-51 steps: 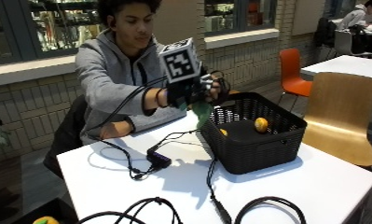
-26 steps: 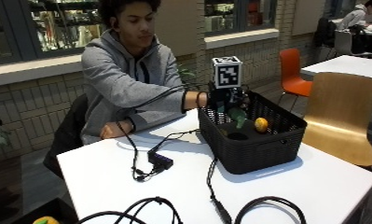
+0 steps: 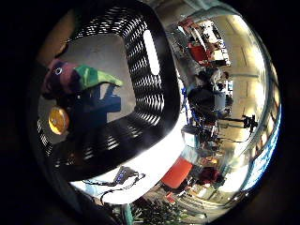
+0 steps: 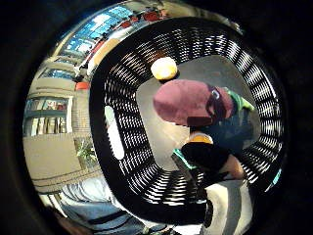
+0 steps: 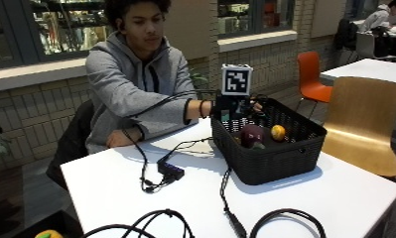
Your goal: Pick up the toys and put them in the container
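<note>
The gloved right hand [image 5: 240,108] now hovers over the near rim of the black basket [image 5: 270,158], after coming from the table's edge. The maroon toy [image 5: 252,135] now lies inside the basket, beside the yellow toy [image 5: 277,132].

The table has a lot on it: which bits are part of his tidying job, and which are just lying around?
Part of the job: black basket, maroon toy and orange toy inside it, gloved right hand above.

Lying about: black cables on the white table, wooden chair.

white table [image 5: 356,198], black basket [image 5: 277,158], cables [image 5: 151,173]
</note>
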Motion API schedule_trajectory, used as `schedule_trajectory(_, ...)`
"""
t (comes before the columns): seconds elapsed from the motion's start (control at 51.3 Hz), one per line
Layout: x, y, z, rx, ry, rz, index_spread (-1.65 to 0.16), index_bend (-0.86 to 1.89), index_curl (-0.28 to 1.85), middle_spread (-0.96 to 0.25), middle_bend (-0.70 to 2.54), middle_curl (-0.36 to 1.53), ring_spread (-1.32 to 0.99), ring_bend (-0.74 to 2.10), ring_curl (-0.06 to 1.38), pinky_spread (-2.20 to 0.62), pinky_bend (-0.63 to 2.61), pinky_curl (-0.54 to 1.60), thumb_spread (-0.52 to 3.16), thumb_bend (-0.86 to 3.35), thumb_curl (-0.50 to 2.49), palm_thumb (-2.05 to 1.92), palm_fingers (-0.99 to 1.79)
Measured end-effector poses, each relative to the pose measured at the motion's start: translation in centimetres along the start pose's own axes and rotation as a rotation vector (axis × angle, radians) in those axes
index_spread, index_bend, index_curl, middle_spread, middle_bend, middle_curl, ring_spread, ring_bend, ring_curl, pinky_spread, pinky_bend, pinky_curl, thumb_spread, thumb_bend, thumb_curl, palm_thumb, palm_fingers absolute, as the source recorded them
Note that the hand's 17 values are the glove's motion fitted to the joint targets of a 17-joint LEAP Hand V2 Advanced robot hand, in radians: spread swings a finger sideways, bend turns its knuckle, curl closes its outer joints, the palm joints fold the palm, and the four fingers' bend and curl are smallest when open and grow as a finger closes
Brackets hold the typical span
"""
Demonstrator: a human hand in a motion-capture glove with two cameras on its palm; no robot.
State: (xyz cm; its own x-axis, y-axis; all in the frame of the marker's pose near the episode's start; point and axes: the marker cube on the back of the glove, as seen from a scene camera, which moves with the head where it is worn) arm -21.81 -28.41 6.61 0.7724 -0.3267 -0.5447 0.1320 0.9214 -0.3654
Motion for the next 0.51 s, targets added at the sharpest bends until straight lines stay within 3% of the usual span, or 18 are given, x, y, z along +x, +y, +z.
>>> schedule_trajectory(0.059,0.2,1.4,-0.6,0.006,-0.094,-0.068,-0.29,0.06,0.21,-0.08,0.40,0.61,-0.24,0.70,0.42,-0.02,0.44,0.42,1.27,0.00,0.32,0.22,-0.26)
schedule_trajectory(0.137,1.6,3.0,-1.2,0.018,-0.172,-0.054,-0.29,0.05,0.19,-0.06,0.37,0.59,-0.23,0.67,0.41,-0.01,0.42,0.41,1.26,-0.01,0.31,0.22,-0.23)
schedule_trajectory(0.507,9.1,15.8,2.3,0.052,-0.089,0.051,-0.30,0.11,0.17,-0.03,0.32,0.54,-0.21,0.56,0.38,0.00,0.35,0.38,1.29,-0.01,0.31,0.19,-0.12)
